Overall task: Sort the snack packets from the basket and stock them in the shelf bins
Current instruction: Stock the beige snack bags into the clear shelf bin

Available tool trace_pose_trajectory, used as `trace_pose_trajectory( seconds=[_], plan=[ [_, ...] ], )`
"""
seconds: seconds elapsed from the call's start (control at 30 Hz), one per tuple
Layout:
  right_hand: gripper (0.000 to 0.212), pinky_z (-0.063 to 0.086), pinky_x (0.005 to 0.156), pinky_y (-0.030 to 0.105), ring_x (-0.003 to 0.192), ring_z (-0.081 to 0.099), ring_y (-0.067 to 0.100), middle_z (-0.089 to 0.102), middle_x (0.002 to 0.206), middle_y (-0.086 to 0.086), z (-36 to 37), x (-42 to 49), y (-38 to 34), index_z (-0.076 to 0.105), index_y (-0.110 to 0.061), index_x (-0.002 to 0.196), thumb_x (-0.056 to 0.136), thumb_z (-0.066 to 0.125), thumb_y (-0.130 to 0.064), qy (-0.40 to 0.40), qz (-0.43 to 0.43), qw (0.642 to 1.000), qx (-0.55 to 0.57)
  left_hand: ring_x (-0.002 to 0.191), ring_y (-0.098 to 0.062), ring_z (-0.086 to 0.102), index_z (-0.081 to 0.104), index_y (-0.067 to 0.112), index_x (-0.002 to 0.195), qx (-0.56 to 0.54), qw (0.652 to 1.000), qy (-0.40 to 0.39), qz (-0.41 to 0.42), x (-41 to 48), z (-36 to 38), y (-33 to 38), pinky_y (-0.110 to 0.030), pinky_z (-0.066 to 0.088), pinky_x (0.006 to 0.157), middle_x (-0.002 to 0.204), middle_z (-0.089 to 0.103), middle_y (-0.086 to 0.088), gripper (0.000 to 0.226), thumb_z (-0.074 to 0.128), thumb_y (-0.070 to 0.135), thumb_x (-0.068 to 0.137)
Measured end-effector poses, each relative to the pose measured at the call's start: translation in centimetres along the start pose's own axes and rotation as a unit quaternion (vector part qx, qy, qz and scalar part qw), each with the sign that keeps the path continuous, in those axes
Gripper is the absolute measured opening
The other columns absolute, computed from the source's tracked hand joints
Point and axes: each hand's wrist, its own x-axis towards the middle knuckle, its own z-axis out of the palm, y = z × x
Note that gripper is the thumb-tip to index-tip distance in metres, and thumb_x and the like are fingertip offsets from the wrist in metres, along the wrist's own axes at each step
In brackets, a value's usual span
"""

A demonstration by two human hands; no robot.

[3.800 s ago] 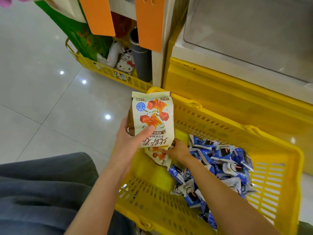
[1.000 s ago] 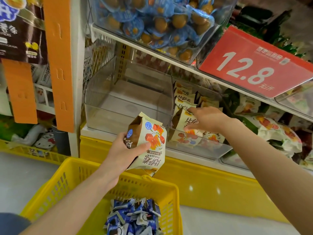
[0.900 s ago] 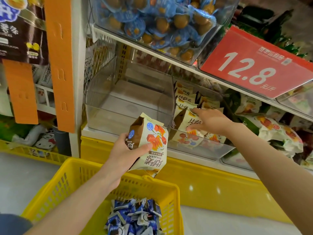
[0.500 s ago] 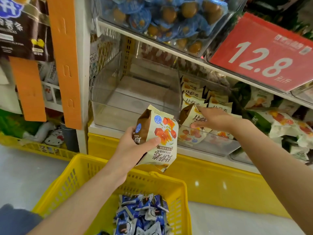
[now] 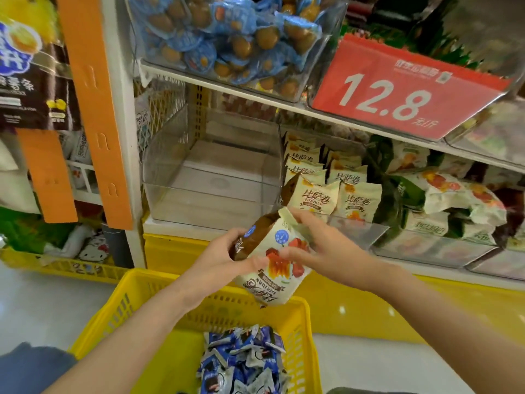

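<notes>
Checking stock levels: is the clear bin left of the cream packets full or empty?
Empty. The clear bin shows only its bare floor through the walls; the cream packets stand in the neighbouring bin.

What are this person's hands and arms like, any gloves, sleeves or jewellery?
No gloves: the left hand and right hand are bare, with no ring, watch or bracelet showing. Both forearms are bare to the picture's edge, so no sleeve is in view. The blue-grey cloth at lower left is probably trousers.
</notes>
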Motion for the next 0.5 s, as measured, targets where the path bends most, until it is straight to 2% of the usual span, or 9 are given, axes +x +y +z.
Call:
trace_pose_trajectory(
  seconds=[0.07,0.17,0.27,0.37,0.43,0.5],
  plan=[
    [0.061,0.051,0.066,0.012,0.082,0.062,-0.011,0.064,0.089,-0.029,0.1,-1.1,0.2,0.046,-0.043,0.102,0.056,0.050,-0.082,-0.028,0.013,0.999,0.006,0.086,-0.004,0.068,0.058,0.032,0.109,0.020,0.999,-0.027,-0.004,-0.4,0.5,-0.1,-0.016,0.052,0.062,0.097,0.071,0.014,0.049,0.077,0.031,0.064],
    [0.049,0.051,0.057,0.012,0.074,0.068,-0.004,0.070,0.080,-0.026,0.0,-2.4,1.2,0.058,-0.035,0.088,0.055,0.065,-0.070,-0.025,0.051,0.991,0.121,0.085,-0.005,0.068,0.058,0.033,0.113,0.003,1.000,-0.018,-0.020,-1.0,1.4,-0.6,-0.016,0.050,0.061,0.098,0.071,0.011,0.049,0.070,0.042,0.066],
    [0.036,0.050,0.053,0.012,0.071,0.070,0.003,0.072,0.078,-0.020,0.6,-3.2,2.5,0.061,-0.030,0.091,0.066,0.071,-0.054,0.018,0.112,0.971,0.211,0.091,-0.013,0.067,0.055,0.024,0.117,-0.064,0.997,-0.003,-0.046,-1.3,2.0,-1.0,-0.023,0.052,0.070,0.102,0.069,0.001,0.050,0.064,0.042,0.071],
    [0.029,0.054,0.058,0.018,0.076,0.072,0.008,0.074,0.083,-0.011,1.8,-3.8,3.4,0.063,-0.025,0.103,0.079,0.068,-0.040,0.088,0.167,0.922,0.337,0.096,-0.016,0.067,0.051,0.020,0.117,-0.107,0.992,-0.011,-0.069,-1.5,2.7,-1.4,-0.028,0.054,0.075,0.109,0.067,-0.004,0.052,0.069,0.031,0.070],
    [0.030,0.056,0.061,0.020,0.080,0.072,0.011,0.075,0.087,-0.006,2.5,-4.2,3.5,0.063,-0.023,0.104,0.079,0.065,-0.041,0.089,0.188,0.895,0.394,0.097,-0.018,0.067,0.050,0.017,0.119,-0.136,0.987,0.000,-0.081,-1.6,3.3,-1.9,-0.030,0.055,0.076,0.110,0.067,-0.005,0.059,0.074,0.026,0.065],
    [0.036,0.057,0.063,0.022,0.083,0.072,0.013,0.075,0.090,-0.001,2.8,-4.7,3.5,0.063,-0.021,0.104,0.077,0.066,-0.045,0.046,0.211,0.884,0.415,0.095,-0.018,0.068,0.052,0.014,0.117,-0.175,0.981,0.027,-0.082,-1.7,3.7,-2.4,-0.030,0.056,0.073,0.104,0.070,-0.005,0.062,0.077,0.021,0.061]
  ],
)
